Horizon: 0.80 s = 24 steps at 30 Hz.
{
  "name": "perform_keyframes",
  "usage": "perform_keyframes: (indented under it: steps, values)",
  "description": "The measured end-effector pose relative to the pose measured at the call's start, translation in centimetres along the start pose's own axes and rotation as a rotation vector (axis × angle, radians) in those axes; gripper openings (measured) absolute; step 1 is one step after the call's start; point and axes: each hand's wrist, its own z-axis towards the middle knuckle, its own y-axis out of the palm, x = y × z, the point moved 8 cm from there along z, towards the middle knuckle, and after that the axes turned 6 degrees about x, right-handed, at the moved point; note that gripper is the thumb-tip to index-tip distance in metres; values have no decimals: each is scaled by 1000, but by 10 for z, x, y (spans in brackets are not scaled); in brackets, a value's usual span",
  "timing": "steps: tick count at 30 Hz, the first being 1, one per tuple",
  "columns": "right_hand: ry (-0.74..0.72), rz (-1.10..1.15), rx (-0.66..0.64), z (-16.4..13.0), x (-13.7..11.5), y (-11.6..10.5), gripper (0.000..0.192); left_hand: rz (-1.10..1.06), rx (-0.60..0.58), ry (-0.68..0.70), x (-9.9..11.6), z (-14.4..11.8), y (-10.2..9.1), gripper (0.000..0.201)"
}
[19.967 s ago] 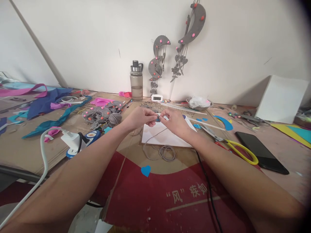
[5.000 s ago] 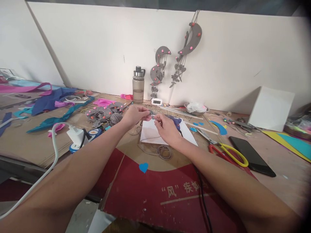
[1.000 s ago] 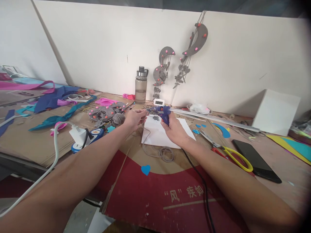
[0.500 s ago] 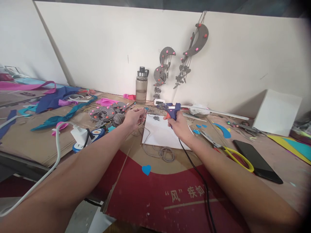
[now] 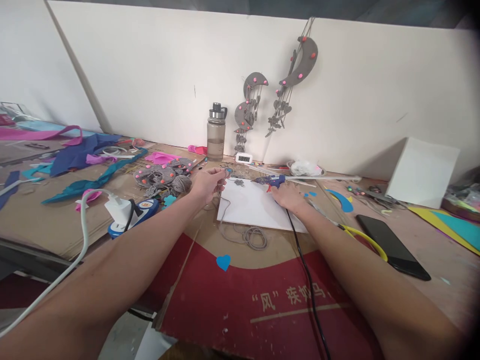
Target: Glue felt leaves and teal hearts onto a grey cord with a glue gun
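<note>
My left hand (image 5: 209,185) pinches a small blue cutout (image 5: 228,171) beyond the left edge of a white board (image 5: 249,205); its exact shape is partly covered by the fingers. Grey yarn (image 5: 224,212) trails from that hand to a loose coil (image 5: 255,238) in front of the board. On the right, my right hand (image 5: 288,194) is closed around a blue glue gun (image 5: 275,181), low over the board's back right part, its nozzle facing left. The gun's black cord hangs toward me. A small grey flower (image 5: 239,183) lies on the board's back left.
A blue heart (image 5: 223,262) rests on the cardboard (image 5: 204,300) in front. Yellow-handled scissors (image 5: 365,240) and a phone (image 5: 392,246) lie at right. Grey decorated pieces (image 5: 161,175), a power strip (image 5: 138,215) and a water bottle (image 5: 216,135) stand left and behind.
My right hand has lowered the glue gun and shifted it right, away from the left hand. The left hand keeps its pinch on the blue cutout. The view has shifted slightly.
</note>
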Motion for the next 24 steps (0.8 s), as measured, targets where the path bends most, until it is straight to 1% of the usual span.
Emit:
perform_keyframes:
  steps: [2,3,4,6,8,9,10,11,12,13,15,17,18,20,22,24]
  values:
    - [-39,-52,0,-4,0,-2,48,33,-26,56,2,-1,4,23]
    - [-73,-80,20,-6,-2,-5,48,54,-35,92,4,-2,5,21]
    - [-112,-105,66,-9,-4,-11,49,81,-36,132,6,-3,6,19]
    - [-201,-106,222,-16,-13,-28,47,150,-26,212,10,-5,8,15]
    - [-313,22,366,-26,-28,-46,35,230,-8,284,16,-9,9,13]
    - [-366,150,383,-32,-37,-52,27,273,4,320,19,-12,10,13]
    - [-424,311,342,-38,-47,-53,19,322,21,360,22,-15,11,12]
    - [-451,496,267,-43,-57,-51,13,375,42,410,27,-18,12,12]
    - [-434,689,169,-48,-64,-47,11,435,67,475,32,-23,13,11]
    - [-394,878,59,-53,-72,-41,12,498,85,556,38,-28,16,9]
    - [-293,1182,-112,-65,-84,-29,20,586,81,711,48,-38,23,6]
    - [-221,1402,-252,-76,-94,-21,29,613,48,797,53,-46,30,6]
    - [-198,1484,-298,-80,-96,-19,33,605,31,796,53,-48,32,6]
    - [-165,1592,-362,-83,-99,-19,38,553,5,718,49,-48,33,6]
    - [-130,1627,-418,-83,-98,-18,39,468,-11,595,42,-45,32,5]
    - [-92,1612,-460,-81,-96,-15,35,388,-28,485,35,-42,31,5]
